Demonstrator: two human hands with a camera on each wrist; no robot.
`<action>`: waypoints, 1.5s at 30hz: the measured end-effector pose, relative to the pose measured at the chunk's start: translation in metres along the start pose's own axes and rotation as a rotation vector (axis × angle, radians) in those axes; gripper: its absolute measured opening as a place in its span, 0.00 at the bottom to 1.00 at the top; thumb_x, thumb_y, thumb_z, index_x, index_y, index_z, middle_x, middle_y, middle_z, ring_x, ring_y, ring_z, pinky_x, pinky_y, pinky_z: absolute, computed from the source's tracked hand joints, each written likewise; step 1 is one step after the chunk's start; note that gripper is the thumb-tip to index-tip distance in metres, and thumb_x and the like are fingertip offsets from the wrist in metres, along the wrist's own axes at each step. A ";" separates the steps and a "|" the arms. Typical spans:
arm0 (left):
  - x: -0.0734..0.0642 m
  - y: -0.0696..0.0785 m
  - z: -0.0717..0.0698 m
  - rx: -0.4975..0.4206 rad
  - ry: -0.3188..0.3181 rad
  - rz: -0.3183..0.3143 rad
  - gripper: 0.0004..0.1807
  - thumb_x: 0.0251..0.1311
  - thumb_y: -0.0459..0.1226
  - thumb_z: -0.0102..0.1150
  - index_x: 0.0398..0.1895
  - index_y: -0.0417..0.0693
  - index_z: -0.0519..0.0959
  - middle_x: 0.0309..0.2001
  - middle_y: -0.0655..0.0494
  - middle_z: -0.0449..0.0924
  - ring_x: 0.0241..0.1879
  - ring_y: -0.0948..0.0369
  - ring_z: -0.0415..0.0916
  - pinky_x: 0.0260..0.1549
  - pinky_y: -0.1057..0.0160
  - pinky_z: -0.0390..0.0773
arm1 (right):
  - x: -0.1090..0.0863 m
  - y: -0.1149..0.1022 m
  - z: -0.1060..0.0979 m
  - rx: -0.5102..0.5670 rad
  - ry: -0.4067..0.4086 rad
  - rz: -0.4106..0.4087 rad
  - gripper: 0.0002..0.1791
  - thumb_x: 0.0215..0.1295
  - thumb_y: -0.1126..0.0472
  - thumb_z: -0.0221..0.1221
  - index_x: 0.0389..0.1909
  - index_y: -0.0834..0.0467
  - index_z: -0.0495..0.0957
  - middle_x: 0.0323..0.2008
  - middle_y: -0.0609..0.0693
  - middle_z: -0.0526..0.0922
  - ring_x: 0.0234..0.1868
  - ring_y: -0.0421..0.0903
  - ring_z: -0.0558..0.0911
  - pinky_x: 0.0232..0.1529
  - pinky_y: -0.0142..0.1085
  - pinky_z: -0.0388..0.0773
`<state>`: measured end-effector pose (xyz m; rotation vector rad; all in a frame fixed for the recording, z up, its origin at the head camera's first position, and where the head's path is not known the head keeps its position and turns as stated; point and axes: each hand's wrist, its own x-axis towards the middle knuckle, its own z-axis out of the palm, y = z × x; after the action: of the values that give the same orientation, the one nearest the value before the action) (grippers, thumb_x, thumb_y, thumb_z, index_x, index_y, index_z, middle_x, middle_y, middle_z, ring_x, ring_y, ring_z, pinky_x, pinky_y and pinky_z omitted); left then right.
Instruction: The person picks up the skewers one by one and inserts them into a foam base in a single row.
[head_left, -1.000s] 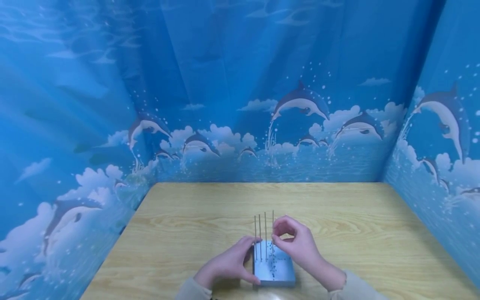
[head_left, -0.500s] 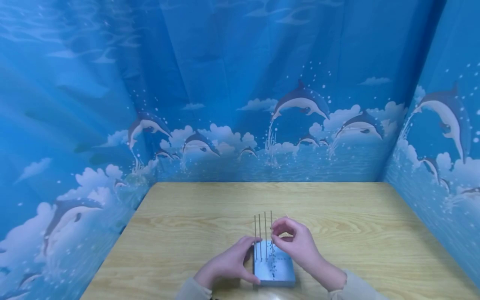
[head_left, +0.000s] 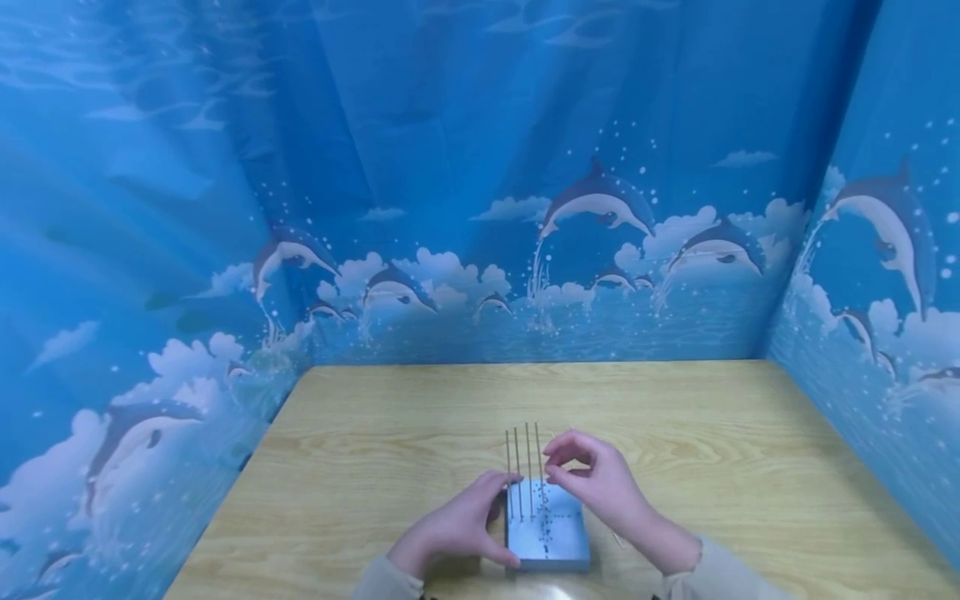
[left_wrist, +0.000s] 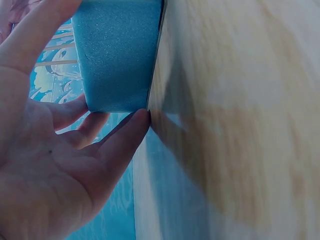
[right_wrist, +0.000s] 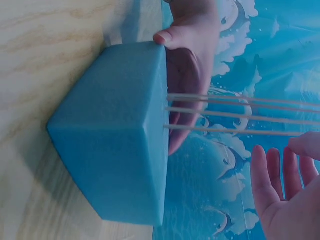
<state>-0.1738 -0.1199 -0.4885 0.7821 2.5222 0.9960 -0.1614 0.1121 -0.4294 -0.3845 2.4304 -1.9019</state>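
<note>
A pale blue foam block (head_left: 558, 542) with small dark holes in its top sits on the table. Several thin sticks (head_left: 528, 475) stand upright in a row near its left back part. My left hand (head_left: 467, 521) grips the block from the left, thumb at the front corner and fingers at the back; in the left wrist view the fingertips (left_wrist: 142, 117) reach its lower edge by the tabletop. My right hand (head_left: 600, 483) hovers over the block's right side, thumb and forefinger just right of the rightmost stick (right_wrist: 225, 130). In the right wrist view its fingers (right_wrist: 262, 175) are spread and loosely bent.
The wood-grain table (head_left: 390, 417) extends around the block. A thin pale stick (head_left: 618, 540) shows on the table beside the right forearm. Blue curtains (head_left: 450, 167) printed with dolphins hang behind and on both sides.
The rightmost stick has shifted slightly left and stands more in line with the others. The right thumb and forefinger have come away from it a little to the right. The left hand stays put.
</note>
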 end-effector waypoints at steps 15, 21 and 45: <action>-0.001 0.003 -0.001 0.016 -0.002 -0.016 0.60 0.32 0.52 0.81 0.73 0.50 0.61 0.67 0.55 0.67 0.65 0.58 0.68 0.69 0.53 0.69 | 0.026 0.013 -0.059 -0.029 0.037 0.144 0.17 0.63 0.71 0.61 0.52 0.69 0.74 0.38 0.58 0.82 0.41 0.51 0.84 0.42 0.40 0.88; -0.001 0.002 -0.003 -0.006 -0.007 -0.023 0.59 0.31 0.52 0.81 0.73 0.51 0.62 0.66 0.57 0.68 0.63 0.59 0.68 0.68 0.53 0.70 | 0.032 0.033 -0.088 -0.025 -0.080 0.267 0.22 0.64 0.70 0.60 0.57 0.73 0.69 0.39 0.60 0.80 0.42 0.54 0.84 0.43 0.47 0.88; 0.010 -0.017 -0.018 -0.056 0.019 -0.065 0.60 0.32 0.50 0.82 0.74 0.51 0.61 0.71 0.49 0.64 0.69 0.51 0.64 0.71 0.49 0.65 | 0.051 0.073 -0.096 -0.231 -0.106 0.584 0.18 0.56 0.70 0.66 0.48 0.69 0.78 0.31 0.57 0.86 0.30 0.48 0.85 0.32 0.42 0.88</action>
<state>-0.1965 -0.1337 -0.4890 0.6735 2.5070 1.0515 -0.2400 0.2094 -0.4688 0.2026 2.3441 -1.3323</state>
